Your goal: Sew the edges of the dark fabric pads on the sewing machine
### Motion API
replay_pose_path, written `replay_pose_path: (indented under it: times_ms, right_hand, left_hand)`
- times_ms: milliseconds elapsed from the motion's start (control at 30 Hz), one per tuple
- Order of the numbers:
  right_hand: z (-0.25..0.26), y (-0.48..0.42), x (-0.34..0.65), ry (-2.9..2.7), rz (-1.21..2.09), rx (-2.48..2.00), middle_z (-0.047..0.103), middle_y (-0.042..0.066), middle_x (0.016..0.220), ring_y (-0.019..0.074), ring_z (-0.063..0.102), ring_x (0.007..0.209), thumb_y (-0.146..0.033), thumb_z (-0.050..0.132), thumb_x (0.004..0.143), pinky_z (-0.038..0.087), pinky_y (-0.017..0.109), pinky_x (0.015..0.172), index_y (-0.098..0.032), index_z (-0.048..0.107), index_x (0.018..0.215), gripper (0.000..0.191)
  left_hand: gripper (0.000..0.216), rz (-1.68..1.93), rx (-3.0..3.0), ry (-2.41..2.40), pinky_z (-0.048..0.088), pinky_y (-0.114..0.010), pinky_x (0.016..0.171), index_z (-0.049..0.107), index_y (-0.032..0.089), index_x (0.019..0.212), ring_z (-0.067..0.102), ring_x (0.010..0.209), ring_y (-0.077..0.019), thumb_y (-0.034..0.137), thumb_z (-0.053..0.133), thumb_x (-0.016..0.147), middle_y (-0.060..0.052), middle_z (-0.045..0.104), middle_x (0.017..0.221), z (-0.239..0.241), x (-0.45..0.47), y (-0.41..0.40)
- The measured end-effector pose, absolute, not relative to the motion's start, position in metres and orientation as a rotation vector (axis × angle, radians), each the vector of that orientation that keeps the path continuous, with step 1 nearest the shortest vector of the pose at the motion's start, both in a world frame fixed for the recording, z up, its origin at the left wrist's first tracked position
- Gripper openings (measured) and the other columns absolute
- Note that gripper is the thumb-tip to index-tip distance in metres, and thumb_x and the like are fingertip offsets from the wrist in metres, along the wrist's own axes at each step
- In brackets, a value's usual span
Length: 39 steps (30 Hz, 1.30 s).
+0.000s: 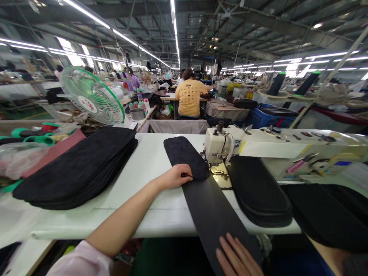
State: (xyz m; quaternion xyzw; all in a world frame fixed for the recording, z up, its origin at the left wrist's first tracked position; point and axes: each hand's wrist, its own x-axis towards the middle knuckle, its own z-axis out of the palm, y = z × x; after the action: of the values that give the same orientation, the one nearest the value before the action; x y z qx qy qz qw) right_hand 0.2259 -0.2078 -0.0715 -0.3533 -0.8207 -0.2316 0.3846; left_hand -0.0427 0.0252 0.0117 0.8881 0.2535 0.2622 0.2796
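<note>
A long black strip (214,207) runs from the sewing machine (230,143) down over the table's front edge. On its far end lies a black textured fabric piece (184,155). My left hand (176,176) pinches the near edge of that fabric piece where it meets the strip, fingers curled. Fingers stretched out, my right hand (237,257) lies flat on the strip's near end below the table edge. The needle area is just right of my left hand.
A tall stack of black fabric pieces (77,172) lies at the left of the white table (149,165). Another stack of black pieces (258,191) sits under the machine arm. A green fan (92,96) stands behind. A person in a yellow shirt (189,97) sits further back.
</note>
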Motion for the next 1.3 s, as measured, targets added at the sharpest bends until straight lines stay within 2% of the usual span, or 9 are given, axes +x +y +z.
replay_pose_path:
  times_ms: [100, 200, 333, 433, 567, 733, 900, 1067, 1300]
  right_hand:
    - [-0.056, -0.185, 0.208, -2.215, -0.456, -0.901, 0.069, 0.006, 0.130, 0.0221, 0.059, 0.129, -0.017, 0.033, 0.104, 0.053, 0.035, 0.106, -0.021, 0.062, 0.135, 0.042]
    - [-0.040, -0.152, 0.194, -2.306, -0.311, -0.965, 0.062, 0.007, 0.139, 0.0219, 0.052, 0.136, -0.006, 0.027, 0.099, 0.052, 0.040, 0.108, -0.017, 0.059, 0.137, 0.051]
    - [-0.033, -0.119, 0.188, -2.285, -0.262, -0.967, 0.067, 0.009, 0.131, 0.0210, 0.056, 0.131, 0.000, 0.029, 0.094, 0.053, 0.043, 0.106, -0.018, 0.058, 0.137, 0.055]
    - [-0.035, -0.121, 0.198, -2.285, -0.318, -1.096, 0.066, 0.014, 0.128, 0.0248, 0.063, 0.117, -0.005, 0.035, 0.097, 0.056, 0.043, 0.097, -0.014, 0.056, 0.136, 0.046]
    - [-0.036, -0.130, 0.213, -2.246, -0.299, -1.199, 0.068, 0.013, 0.104, 0.0221, 0.066, 0.093, -0.011, 0.040, 0.101, 0.056, 0.034, 0.081, -0.014, 0.065, 0.112, 0.028]
    - [-0.026, -0.096, 0.197, -2.262, -0.336, -1.140, 0.066, 0.013, 0.102, 0.0213, 0.063, 0.089, -0.005, 0.039, 0.099, 0.053, 0.032, 0.079, -0.011, 0.066, 0.109, 0.029]
    - [-0.016, -0.062, 0.180, -2.344, -0.364, -1.192, 0.065, 0.009, 0.095, 0.0194, 0.060, 0.082, -0.002, 0.048, 0.095, 0.048, 0.031, 0.073, -0.015, 0.067, 0.096, 0.023]
    - [-0.007, -0.046, 0.177, -2.322, -0.359, -1.268, 0.061, 0.006, 0.086, 0.0213, 0.056, 0.082, -0.003, 0.051, 0.095, 0.042, 0.033, 0.073, -0.017, 0.062, 0.083, 0.021]
    - [-0.001, -0.029, 0.162, -2.219, -0.307, -1.443, 0.061, 0.005, 0.084, 0.0215, 0.057, 0.078, -0.002, 0.049, 0.095, 0.040, 0.034, 0.071, -0.018, 0.057, 0.086, 0.020]
  left_hand:
    - [0.016, 0.705, 2.392, 0.658, 0.049, -0.025, 0.075, 0.066, 0.016, 0.077, 0.061, 0.079, -0.0145, 0.024, 0.063, 0.091, -0.004, 0.065, 0.083, 0.013, -0.042, 0.025]
    - [0.019, 0.704, 2.399, 0.650, 0.048, -0.026, 0.074, 0.065, 0.016, 0.076, 0.060, 0.078, -0.0148, 0.025, 0.062, 0.092, -0.005, 0.065, 0.082, 0.012, -0.043, 0.026]
    - [0.019, 0.691, 2.409, 0.698, 0.048, -0.027, 0.073, 0.064, 0.016, 0.076, 0.059, 0.078, -0.0152, 0.026, 0.062, 0.092, -0.004, 0.064, 0.081, 0.010, -0.044, 0.028]
    - [0.018, 0.688, 2.424, 0.715, 0.048, -0.027, 0.074, 0.064, 0.017, 0.077, 0.059, 0.078, -0.0155, 0.027, 0.061, 0.092, -0.004, 0.064, 0.081, 0.010, -0.044, 0.028]
    - [0.017, 0.691, 2.447, 0.662, 0.048, -0.026, 0.075, 0.065, 0.017, 0.079, 0.060, 0.079, -0.0152, 0.025, 0.060, 0.093, -0.004, 0.064, 0.082, 0.012, -0.043, 0.027]
    - [0.017, 0.700, 2.448, 0.617, 0.048, -0.026, 0.075, 0.065, 0.017, 0.078, 0.060, 0.080, -0.0152, 0.023, 0.061, 0.094, -0.004, 0.064, 0.082, 0.014, -0.041, 0.025]
    - [0.018, 0.722, 2.456, 0.654, 0.049, -0.028, 0.076, 0.064, 0.017, 0.078, 0.060, 0.081, -0.0158, 0.023, 0.060, 0.094, -0.004, 0.065, 0.082, 0.015, -0.043, 0.025]
    - [0.020, 0.680, 2.437, 0.655, 0.050, -0.029, 0.078, 0.066, 0.016, 0.080, 0.061, 0.082, -0.0160, 0.026, 0.058, 0.096, -0.005, 0.066, 0.083, 0.017, -0.041, 0.025]
    - [0.023, 0.646, 2.403, 0.627, 0.053, -0.029, 0.076, 0.070, 0.016, 0.081, 0.064, 0.080, -0.0162, 0.032, 0.060, 0.095, -0.006, 0.068, 0.083, 0.022, -0.041, 0.020]
